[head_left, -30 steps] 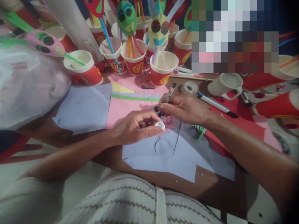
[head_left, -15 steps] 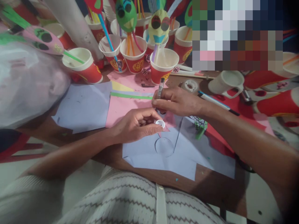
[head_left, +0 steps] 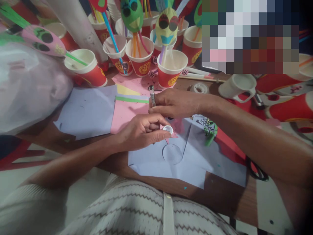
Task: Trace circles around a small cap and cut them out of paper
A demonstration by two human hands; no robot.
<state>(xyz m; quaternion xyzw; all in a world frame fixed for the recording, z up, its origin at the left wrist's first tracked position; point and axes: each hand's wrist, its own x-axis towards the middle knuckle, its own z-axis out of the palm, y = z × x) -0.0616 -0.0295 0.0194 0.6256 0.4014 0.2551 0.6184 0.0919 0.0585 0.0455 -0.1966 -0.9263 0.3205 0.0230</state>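
Between thumb and fingers, my left hand (head_left: 151, 129) pinches a small round white piece (head_left: 167, 129) with dark marks inside. Just above it, my right hand (head_left: 171, 102) is closed around a dark and silver marker (head_left: 152, 95), which stands nearly upright; its lower end is hidden. Below the hands lies blue paper (head_left: 151, 163) with a drawn circle (head_left: 172, 154) and a dark line. Pink paper (head_left: 124, 114) with a green strip lies behind my left hand.
Red and white paper cups (head_left: 171, 68) with straws and paper faces line the back. A plastic bag (head_left: 31, 88) bulges at the left. A white mug (head_left: 237, 86), a tape roll (head_left: 200, 88) and red paper (head_left: 228, 140) are at the right.
My right hand has moved left with the marker, coming above my left hand. My left hand and the white piece have hardly moved.
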